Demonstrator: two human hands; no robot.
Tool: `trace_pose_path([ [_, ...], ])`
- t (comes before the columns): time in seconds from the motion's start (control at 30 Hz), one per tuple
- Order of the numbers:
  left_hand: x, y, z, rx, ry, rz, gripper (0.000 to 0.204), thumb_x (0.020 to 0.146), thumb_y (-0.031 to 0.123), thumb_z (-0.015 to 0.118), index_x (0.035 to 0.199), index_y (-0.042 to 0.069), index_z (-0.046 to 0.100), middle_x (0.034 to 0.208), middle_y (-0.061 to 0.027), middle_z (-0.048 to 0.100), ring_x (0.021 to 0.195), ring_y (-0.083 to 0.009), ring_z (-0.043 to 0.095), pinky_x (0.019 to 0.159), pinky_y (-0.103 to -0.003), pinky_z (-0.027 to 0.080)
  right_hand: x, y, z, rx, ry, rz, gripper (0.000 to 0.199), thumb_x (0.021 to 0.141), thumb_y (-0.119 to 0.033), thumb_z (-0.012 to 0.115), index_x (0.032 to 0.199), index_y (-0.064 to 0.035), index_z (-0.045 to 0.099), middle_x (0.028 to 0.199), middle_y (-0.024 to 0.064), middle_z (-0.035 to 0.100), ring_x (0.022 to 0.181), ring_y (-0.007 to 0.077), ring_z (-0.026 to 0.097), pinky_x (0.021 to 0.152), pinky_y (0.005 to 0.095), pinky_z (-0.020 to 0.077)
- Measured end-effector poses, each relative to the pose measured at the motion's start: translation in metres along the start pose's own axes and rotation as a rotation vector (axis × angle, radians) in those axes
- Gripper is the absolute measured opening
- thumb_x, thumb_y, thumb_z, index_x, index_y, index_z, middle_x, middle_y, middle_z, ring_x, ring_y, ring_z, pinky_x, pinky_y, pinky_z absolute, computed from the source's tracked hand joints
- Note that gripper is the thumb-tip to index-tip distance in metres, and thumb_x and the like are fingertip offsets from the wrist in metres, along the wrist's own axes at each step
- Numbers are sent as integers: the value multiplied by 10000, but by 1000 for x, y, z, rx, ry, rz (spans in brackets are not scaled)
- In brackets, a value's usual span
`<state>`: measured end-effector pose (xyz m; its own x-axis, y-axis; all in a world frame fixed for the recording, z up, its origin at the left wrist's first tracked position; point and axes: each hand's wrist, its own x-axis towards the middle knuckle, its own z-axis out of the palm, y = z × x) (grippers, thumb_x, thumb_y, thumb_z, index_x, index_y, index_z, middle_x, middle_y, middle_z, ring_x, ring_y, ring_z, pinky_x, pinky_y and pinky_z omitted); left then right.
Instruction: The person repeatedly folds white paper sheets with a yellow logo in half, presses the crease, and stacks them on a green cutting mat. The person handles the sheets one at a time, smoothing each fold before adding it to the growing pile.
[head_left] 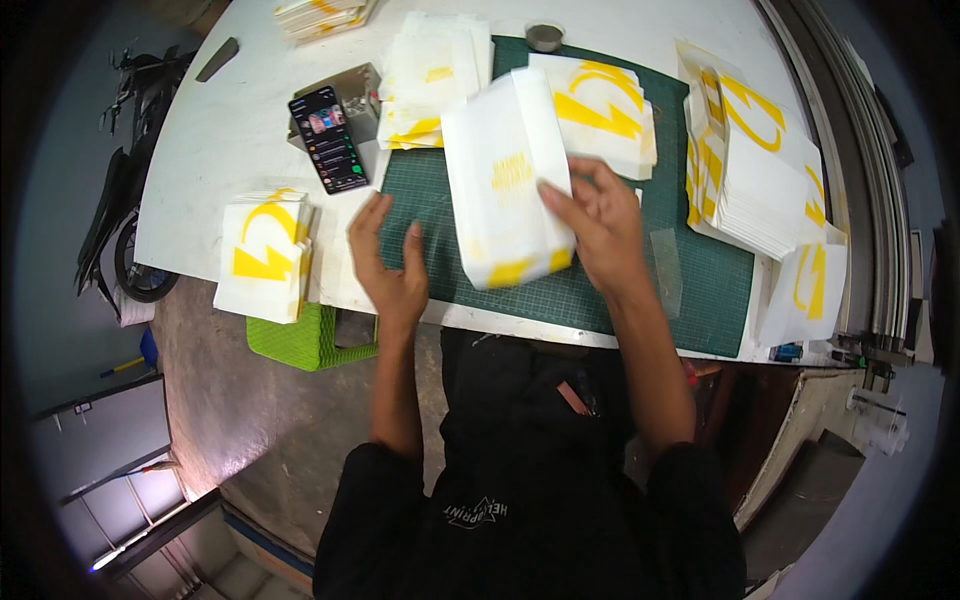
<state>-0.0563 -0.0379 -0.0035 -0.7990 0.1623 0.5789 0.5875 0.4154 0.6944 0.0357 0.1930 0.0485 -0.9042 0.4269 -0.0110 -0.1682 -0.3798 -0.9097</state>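
Right hand [603, 225], right of the frame's centre, is closed on a white and yellow paper bag [505, 190]; its right edge is pinched, with the thumb laid on the near face and the fingers partly hidden behind. The bag is held slightly tilted at the middle of the frame, up and to the left of that hand, over a green cutting mat [420, 200]. Left of the bag, the left hand [392, 275] is held empty and half open, thumb parted from the fingers, and a gap is left between it and the bag. Similar bags are piled at the right [760, 170] and left [262, 265] of the frame; a phone [328, 140] is seen upper left.
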Motion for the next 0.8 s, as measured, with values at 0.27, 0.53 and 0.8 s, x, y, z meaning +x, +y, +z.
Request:
trace_pose_path([
  [0.27, -15, -14, 20, 48, -171, -33, 409, 896, 89, 788, 1273, 11, 651, 1272, -183, 660, 1195, -377, 607, 1041, -457, 474, 150, 64, 45, -346, 220, -49, 460, 926, -162, 813, 1245, 83, 591, 1040, 216, 777, 892, 239, 765, 758, 329, 600],
  [0.53, -20, -16, 15, 91, -201, -56, 382, 893, 157, 806, 1241, 51, 691, 1291, -124, 664, 1191, -320, 602, 1025, -444, 445, 67, 37, -21, -1198, 102, -438, 430, 912, -214, 796, 1256, 8, 662, 1137, 206, 741, 1098, 341, 710, 986, 451, 544],
  [0.8, -16, -10, 17, 204, -255, -2, 417, 872, 195, 826, 1248, 66, 698, 1302, -106, 665, 1191, -304, 593, 1013, -451, 428, 59, -1, -110, -1700, -80, -396, 433, 956, -259, 749, 1329, -53, 675, 1221, 188, 709, 1180, 334, 651, 1204, 554, 354],
])
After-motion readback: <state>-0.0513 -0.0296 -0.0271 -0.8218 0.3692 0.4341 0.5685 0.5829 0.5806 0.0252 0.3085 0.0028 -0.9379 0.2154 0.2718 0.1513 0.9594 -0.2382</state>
